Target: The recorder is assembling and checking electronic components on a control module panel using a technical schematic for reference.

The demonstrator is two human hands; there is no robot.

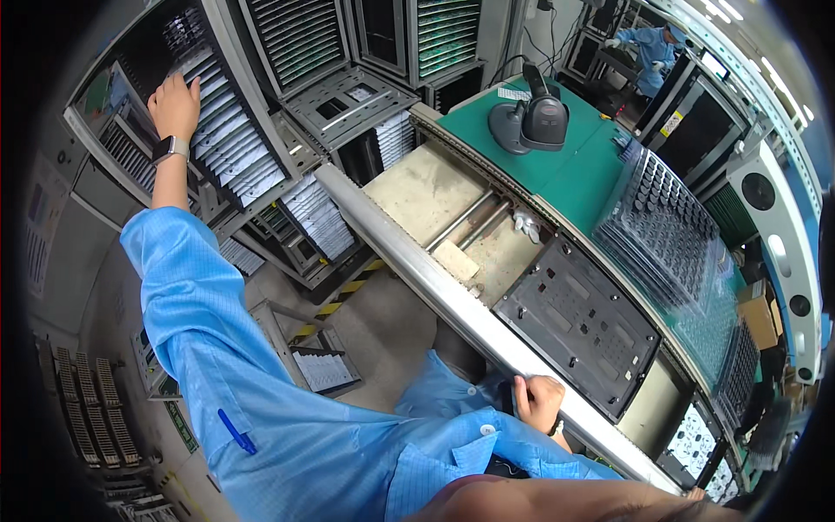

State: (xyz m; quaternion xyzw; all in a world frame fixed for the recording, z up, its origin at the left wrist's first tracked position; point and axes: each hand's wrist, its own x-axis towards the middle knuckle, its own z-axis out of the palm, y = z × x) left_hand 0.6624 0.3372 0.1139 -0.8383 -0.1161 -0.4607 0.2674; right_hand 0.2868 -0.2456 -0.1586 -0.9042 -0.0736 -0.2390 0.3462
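Note:
My left hand (175,108), with a watch on its wrist, reaches into a tall magazine rack at the left. Its fingers are curled at the edge of a stack of white, board-like panels (230,143) held in the rack's slots; what is between them is hidden. My right hand (539,403) is closed beside the pale metal rail (470,317) of a conveyor, close to my body. A dark shape shows next to it, but I cannot make out what it grips. A black fixture plate (578,326) with small cutouts lies on the conveyor.
A handheld scanner (544,122) stands in its base on the green bench (578,170). Stacked clear plastic trays (665,222) lie farther right. More board racks (296,43) stand at the back, and a small rack (322,365) sits below. A co-worker (648,56) is far off.

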